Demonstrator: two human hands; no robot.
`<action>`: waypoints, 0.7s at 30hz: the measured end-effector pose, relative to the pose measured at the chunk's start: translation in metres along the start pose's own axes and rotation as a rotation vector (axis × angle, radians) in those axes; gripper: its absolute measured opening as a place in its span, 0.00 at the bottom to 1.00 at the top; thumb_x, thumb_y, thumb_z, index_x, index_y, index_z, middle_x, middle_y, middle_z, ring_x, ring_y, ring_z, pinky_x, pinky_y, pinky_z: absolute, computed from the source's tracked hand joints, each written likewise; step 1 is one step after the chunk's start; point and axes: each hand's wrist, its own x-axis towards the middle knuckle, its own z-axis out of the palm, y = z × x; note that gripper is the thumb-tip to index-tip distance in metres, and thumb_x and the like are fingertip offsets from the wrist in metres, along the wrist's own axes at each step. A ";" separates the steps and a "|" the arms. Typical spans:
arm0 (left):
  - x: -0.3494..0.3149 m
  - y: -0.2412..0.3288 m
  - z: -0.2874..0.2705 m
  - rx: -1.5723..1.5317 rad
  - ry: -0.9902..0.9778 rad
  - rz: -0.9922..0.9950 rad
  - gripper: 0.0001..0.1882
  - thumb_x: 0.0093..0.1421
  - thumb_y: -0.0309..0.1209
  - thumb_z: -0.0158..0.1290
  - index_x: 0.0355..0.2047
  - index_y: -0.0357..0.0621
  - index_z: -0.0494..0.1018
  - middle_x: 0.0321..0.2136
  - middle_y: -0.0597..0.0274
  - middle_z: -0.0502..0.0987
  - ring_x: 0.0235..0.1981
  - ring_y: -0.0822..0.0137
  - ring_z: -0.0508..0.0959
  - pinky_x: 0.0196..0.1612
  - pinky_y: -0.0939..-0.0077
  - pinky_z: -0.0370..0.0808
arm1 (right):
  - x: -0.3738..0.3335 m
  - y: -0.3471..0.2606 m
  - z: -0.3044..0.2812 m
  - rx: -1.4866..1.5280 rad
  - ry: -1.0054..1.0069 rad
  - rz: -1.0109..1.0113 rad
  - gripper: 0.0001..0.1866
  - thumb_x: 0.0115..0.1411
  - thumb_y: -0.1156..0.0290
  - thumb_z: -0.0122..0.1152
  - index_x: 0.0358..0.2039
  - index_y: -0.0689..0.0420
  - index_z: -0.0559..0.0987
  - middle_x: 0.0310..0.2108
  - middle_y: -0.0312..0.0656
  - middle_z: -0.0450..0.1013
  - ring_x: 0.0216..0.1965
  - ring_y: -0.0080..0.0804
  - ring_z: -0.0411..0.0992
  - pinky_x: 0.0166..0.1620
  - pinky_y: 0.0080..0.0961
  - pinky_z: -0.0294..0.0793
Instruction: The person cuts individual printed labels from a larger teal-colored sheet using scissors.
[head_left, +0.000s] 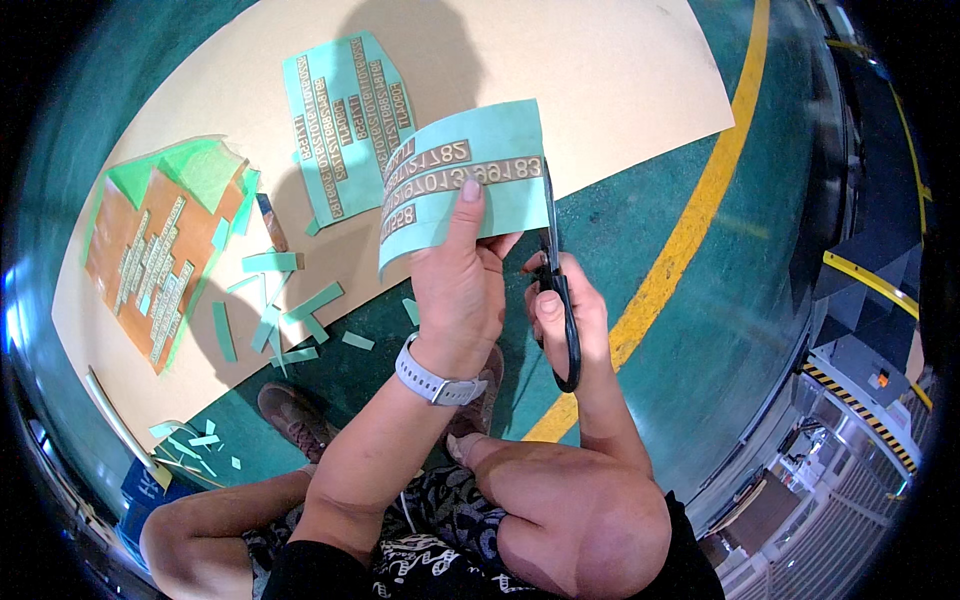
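Observation:
My left hand (pixel 460 295) grips a curved teal sheet (pixel 465 130) by its lower edge, thumb pressed on top. Rows of raised, mirror-reversed characters on grey-brown strips cross this sheet. Black-handled scissors (pixel 572 355) are in my right hand (pixel 580 305), fingers wrapped through the handles. Their blades point away from me along the sheet's right edge; whether they are cutting into it, I cannot tell. Beyond my left hand lies a second teal sheet (pixel 322 85) with similar strips. Loose teal offcuts (pixel 318 302) are scattered to the left of my left wrist.
A large tan board (pixel 600 75) lies on the green floor (pixel 690 330). On its left rests an orange-brown sheet (pixel 115 262) with green edging and character strips. A curved yellow line (pixel 705 200) runs along the floor at right. My shoes (pixel 297 420) are below the board.

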 end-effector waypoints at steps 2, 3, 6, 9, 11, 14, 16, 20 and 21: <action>-0.001 0.002 0.000 -0.022 -0.017 -0.008 0.19 0.59 0.29 0.52 0.50 0.43 0.61 0.44 0.59 0.70 0.44 0.64 0.74 0.42 0.69 0.78 | 0.000 0.002 -0.001 -0.021 -0.005 0.009 0.24 0.56 0.50 0.56 0.38 0.61 0.70 0.18 0.37 0.64 0.22 0.21 0.60 0.27 0.20 0.64; 0.000 0.001 0.000 -0.019 -0.016 -0.008 0.19 0.59 0.29 0.52 0.49 0.43 0.61 0.44 0.59 0.70 0.44 0.64 0.74 0.42 0.69 0.78 | -0.001 0.003 -0.001 -0.021 0.000 0.006 0.24 0.57 0.50 0.56 0.38 0.61 0.70 0.18 0.37 0.63 0.22 0.21 0.60 0.27 0.20 0.64; -0.001 -0.001 -0.002 -0.015 -0.016 -0.008 0.19 0.59 0.29 0.52 0.49 0.43 0.61 0.44 0.59 0.69 0.45 0.64 0.74 0.42 0.69 0.78 | -0.001 0.004 -0.001 -0.011 0.012 -0.005 0.21 0.57 0.53 0.57 0.37 0.61 0.70 0.18 0.37 0.62 0.22 0.21 0.59 0.26 0.20 0.63; -0.001 -0.001 -0.001 -0.023 -0.018 -0.001 0.19 0.59 0.29 0.51 0.50 0.42 0.61 0.44 0.58 0.70 0.44 0.63 0.74 0.42 0.69 0.78 | -0.002 0.004 0.000 0.007 0.022 -0.008 0.20 0.57 0.55 0.57 0.36 0.61 0.71 0.18 0.36 0.62 0.22 0.21 0.59 0.26 0.20 0.63; -0.002 -0.002 0.000 -0.026 -0.012 0.020 0.20 0.59 0.28 0.51 0.50 0.40 0.61 0.43 0.56 0.71 0.43 0.61 0.75 0.42 0.67 0.79 | -0.003 0.003 0.000 0.005 0.024 0.012 0.19 0.57 0.56 0.57 0.36 0.61 0.71 0.18 0.36 0.62 0.22 0.20 0.59 0.26 0.20 0.63; -0.002 -0.001 -0.002 -0.026 -0.007 0.013 0.20 0.59 0.28 0.51 0.50 0.40 0.61 0.43 0.55 0.71 0.43 0.61 0.75 0.42 0.67 0.79 | -0.004 0.001 0.002 0.013 0.036 0.024 0.19 0.57 0.56 0.57 0.35 0.61 0.71 0.17 0.35 0.62 0.21 0.20 0.58 0.25 0.19 0.62; -0.003 0.001 0.000 -0.018 0.007 0.021 0.19 0.59 0.28 0.51 0.50 0.40 0.61 0.44 0.55 0.71 0.44 0.62 0.75 0.42 0.67 0.79 | -0.004 0.001 0.003 0.023 0.032 0.017 0.18 0.57 0.57 0.57 0.35 0.62 0.72 0.17 0.36 0.62 0.21 0.20 0.59 0.26 0.19 0.63; -0.004 0.006 0.001 0.012 -0.013 0.011 0.19 0.59 0.28 0.50 0.50 0.40 0.60 0.45 0.56 0.70 0.44 0.61 0.74 0.43 0.65 0.78 | -0.004 -0.004 0.005 -0.002 0.039 0.020 0.17 0.56 0.59 0.59 0.34 0.61 0.72 0.18 0.37 0.65 0.22 0.20 0.61 0.27 0.20 0.65; -0.003 0.004 0.003 0.002 0.001 -0.002 0.20 0.59 0.29 0.50 0.50 0.40 0.60 0.45 0.56 0.70 0.45 0.61 0.74 0.44 0.64 0.78 | -0.003 -0.005 0.002 -0.025 0.045 0.027 0.16 0.56 0.60 0.60 0.34 0.60 0.72 0.18 0.38 0.66 0.22 0.20 0.62 0.27 0.21 0.66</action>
